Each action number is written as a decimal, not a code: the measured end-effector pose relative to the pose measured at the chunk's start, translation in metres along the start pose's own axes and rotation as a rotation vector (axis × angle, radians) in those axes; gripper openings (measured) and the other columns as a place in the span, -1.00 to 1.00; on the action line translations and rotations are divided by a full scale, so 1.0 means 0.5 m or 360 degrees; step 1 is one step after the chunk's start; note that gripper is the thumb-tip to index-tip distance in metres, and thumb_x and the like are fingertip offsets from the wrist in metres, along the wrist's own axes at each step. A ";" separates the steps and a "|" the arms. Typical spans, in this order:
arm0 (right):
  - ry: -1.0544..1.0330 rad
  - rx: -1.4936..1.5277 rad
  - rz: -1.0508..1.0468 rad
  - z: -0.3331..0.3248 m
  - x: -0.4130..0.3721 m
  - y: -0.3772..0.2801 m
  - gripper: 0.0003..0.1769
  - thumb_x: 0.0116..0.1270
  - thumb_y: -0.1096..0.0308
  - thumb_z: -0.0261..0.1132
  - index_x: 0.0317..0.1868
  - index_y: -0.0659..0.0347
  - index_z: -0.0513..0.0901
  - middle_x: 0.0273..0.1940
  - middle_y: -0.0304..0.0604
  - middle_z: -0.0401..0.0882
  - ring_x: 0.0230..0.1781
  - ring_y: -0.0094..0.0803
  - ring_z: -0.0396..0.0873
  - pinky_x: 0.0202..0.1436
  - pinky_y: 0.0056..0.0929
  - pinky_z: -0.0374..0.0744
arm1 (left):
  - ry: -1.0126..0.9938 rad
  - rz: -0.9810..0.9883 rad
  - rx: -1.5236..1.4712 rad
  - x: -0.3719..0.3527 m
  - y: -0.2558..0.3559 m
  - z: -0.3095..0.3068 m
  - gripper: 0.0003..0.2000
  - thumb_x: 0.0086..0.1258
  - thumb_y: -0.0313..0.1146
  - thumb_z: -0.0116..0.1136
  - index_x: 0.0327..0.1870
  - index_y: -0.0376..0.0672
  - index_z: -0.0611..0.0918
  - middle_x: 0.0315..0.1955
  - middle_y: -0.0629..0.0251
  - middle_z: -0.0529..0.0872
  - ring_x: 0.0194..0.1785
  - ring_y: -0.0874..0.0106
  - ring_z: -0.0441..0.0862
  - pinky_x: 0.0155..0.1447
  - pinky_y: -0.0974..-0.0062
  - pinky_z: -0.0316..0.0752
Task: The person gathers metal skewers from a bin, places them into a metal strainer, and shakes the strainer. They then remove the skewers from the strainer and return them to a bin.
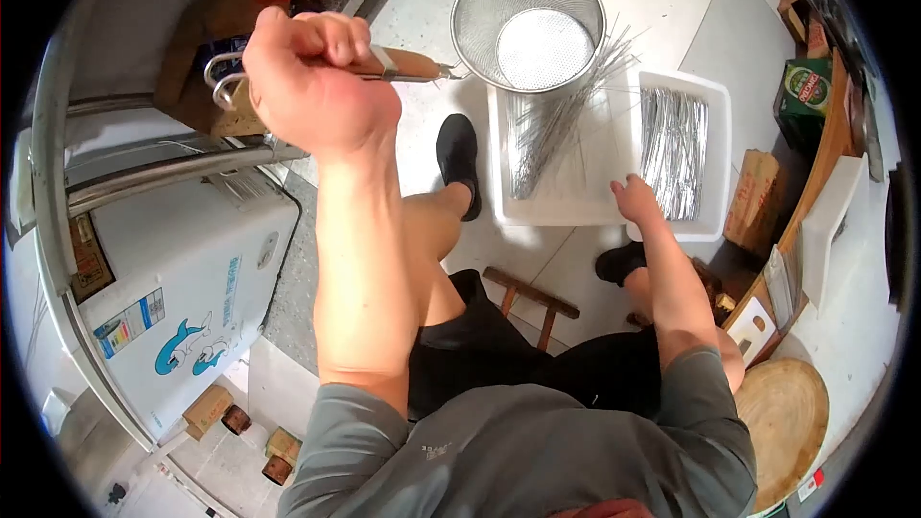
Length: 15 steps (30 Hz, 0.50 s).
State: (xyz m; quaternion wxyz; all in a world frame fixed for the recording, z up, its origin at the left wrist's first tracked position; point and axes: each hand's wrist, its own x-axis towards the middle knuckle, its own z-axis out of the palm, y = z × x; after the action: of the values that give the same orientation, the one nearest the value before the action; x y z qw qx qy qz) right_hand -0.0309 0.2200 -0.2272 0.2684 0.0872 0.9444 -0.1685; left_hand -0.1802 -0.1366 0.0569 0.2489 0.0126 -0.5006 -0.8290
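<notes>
Steel basket (499,0) overlaps tray (600,173); left hand (317,86) clamps wooden handle (413,64); right hand (636,200): grip unclear.

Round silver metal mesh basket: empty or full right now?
The round silver mesh basket is empty: its perforated bottom shows bare through the open top.

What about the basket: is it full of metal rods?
No, the basket shows a bare bottom, while the rods lie in the white trays.

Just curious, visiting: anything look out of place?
The thin rods in the left tray lie askew, some sticking past its rim beside the mesh basket; the bundle in the right tray looks neatly aligned.
</notes>
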 end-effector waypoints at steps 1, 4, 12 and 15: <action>0.0101 0.0224 0.0142 0.014 0.031 -0.015 -0.43 0.34 0.06 0.11 0.02 0.51 0.52 -0.05 0.19 0.55 -0.08 -0.08 0.57 0.01 -0.22 0.52 | 0.0007 -0.0003 -0.0007 0.001 0.003 -0.005 -0.61 0.31 -0.14 -0.09 -0.73 -0.11 0.31 -0.76 0.35 0.27 -0.56 0.41 0.25 -0.30 0.39 0.22; 0.0188 0.1018 0.0615 0.032 0.122 -0.061 -0.20 0.21 -0.19 0.20 0.07 0.50 0.50 0.04 0.16 0.53 0.00 -0.10 0.53 0.11 -0.24 0.45 | -0.0037 0.0028 0.0043 0.006 0.008 -0.014 -0.63 0.30 -0.13 -0.07 -0.72 -0.05 0.33 -0.77 0.38 0.26 -0.56 0.41 0.26 -0.28 0.39 0.23; 0.0282 0.1637 0.1045 0.071 0.289 -0.110 0.17 -0.10 -0.37 0.39 0.22 0.55 0.32 0.16 0.13 0.43 0.10 -0.08 0.45 0.19 -0.24 0.39 | -0.0142 -0.0070 0.0114 0.017 0.016 -0.039 -0.65 0.30 -0.12 -0.06 -0.72 0.01 0.34 -0.78 0.38 0.29 -0.59 0.47 0.21 -0.29 0.42 0.15; 0.0437 0.1541 0.0956 0.086 0.330 -0.131 0.22 -0.13 -0.30 0.45 0.26 0.58 0.21 0.23 0.19 0.36 0.21 -0.02 0.38 0.25 -0.24 0.36 | -0.0041 -0.0007 0.0133 0.015 0.010 -0.022 -0.60 0.32 -0.11 -0.10 -0.72 -0.01 0.18 -0.81 0.40 0.22 -0.65 0.49 0.18 -0.42 0.47 0.15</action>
State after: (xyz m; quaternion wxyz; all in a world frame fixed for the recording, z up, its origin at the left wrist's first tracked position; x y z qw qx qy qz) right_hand -0.1658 0.1557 -0.3323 0.1093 0.4848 0.7200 -0.4844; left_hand -0.1819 -0.1509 0.0573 0.2399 0.0134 -0.5379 -0.8080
